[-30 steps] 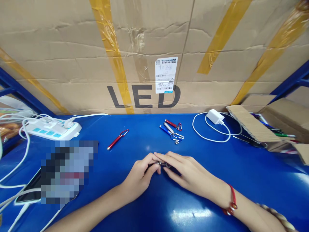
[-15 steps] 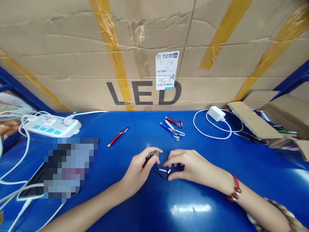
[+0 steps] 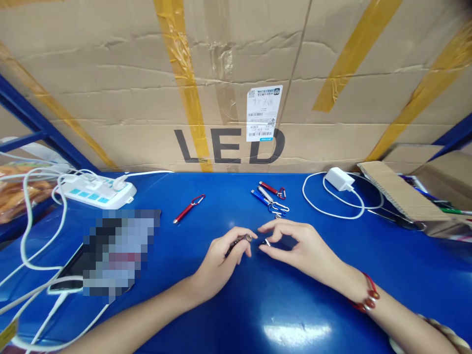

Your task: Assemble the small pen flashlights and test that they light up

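My left hand (image 3: 223, 258) is closed around a small dark flashlight body (image 3: 236, 242), its round silver end pointing up to the right between thumb and fingers. Just to the right, my right hand (image 3: 295, 241) is curled, with the index finger and thumb apart at their tips. Against the thumb and an inner finger sits a black carabiner with a silver end piece (image 3: 266, 242); little of it shows. Beyond the right hand lie a blue mini flashlight (image 3: 260, 196), a silver one (image 3: 266, 192) and a red one (image 3: 268, 187), with carabiners. Another red flashlight (image 3: 183, 214) lies apart on the left.
On the blue table (image 3: 221, 319), a pixelated phone-like device (image 3: 114, 255) and white cables lie left, near a white power strip (image 3: 98, 191). A white charger (image 3: 339, 179) and an open cardboard box (image 3: 405, 206) stand right. A large LED carton (image 3: 228, 98) forms the back.
My right hand has lifted and turned, so the carabiner once plain beneath its fingers is now mostly hidden. The left hand keeps its hold. The whole view has shifted slightly.
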Demonstrator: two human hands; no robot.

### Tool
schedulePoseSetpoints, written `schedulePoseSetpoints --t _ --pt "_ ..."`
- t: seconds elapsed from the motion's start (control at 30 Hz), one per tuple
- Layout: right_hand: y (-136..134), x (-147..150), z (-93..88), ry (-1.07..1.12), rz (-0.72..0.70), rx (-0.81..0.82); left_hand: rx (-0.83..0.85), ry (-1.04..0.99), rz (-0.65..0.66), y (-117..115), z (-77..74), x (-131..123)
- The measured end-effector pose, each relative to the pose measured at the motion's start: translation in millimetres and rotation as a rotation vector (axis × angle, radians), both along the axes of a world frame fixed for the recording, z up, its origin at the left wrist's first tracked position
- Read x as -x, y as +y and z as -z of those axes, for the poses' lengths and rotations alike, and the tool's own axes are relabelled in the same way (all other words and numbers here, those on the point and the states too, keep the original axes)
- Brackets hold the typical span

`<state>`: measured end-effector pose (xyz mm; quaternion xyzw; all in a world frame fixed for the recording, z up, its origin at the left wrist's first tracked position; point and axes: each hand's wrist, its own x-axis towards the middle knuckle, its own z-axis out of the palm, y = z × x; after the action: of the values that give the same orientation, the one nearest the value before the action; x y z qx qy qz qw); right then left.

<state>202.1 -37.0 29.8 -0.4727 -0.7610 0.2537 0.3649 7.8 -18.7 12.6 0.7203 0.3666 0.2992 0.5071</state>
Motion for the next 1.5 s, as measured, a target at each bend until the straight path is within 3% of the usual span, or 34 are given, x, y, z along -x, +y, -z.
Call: schedulePoseSetpoints --t 0.2,0.4,0.6,0.7,0.97,1.13,1.37,1.5 --pt "-1.1 1.4 3.8 0.155 -0.014 0.193 0.029 -0.046 0.006 -2.7 -2.5 -1.2" --pt "5.9 2.7 5.3 0.299 0.124 0.443 0.063 -0.066 0.026 -2.6 -1.5 0.1" --pt "9.7 4.7 -0.3 0.414 0.350 0.453 0.067 -0.076 0.019 -2.8 -1.4 0.8" --pt "9.3 5.5 -1.4 0.458 0.395 0.453 0.072 -0.079 0.015 -2.6 -1.5 0.5" --pt "11.8 -3.8 10.3 0.299 0.269 0.414 0.060 -0.096 0.002 -1.1 1.2 1.2" --pt "11.6 -3.1 13.2 0.355 0.249 0.372 0.081 -0.114 -0.001 -0.7 3.3 0.7" --pt "7.3 7.9 8.8 0.473 0.168 0.457 0.107 -0.113 -0.013 -0.5 2.3 0.8" --pt "7.2 5.8 7.7 0.466 0.206 0.440 0.108 -0.113 -0.011 -0.2 1.5 1.0"
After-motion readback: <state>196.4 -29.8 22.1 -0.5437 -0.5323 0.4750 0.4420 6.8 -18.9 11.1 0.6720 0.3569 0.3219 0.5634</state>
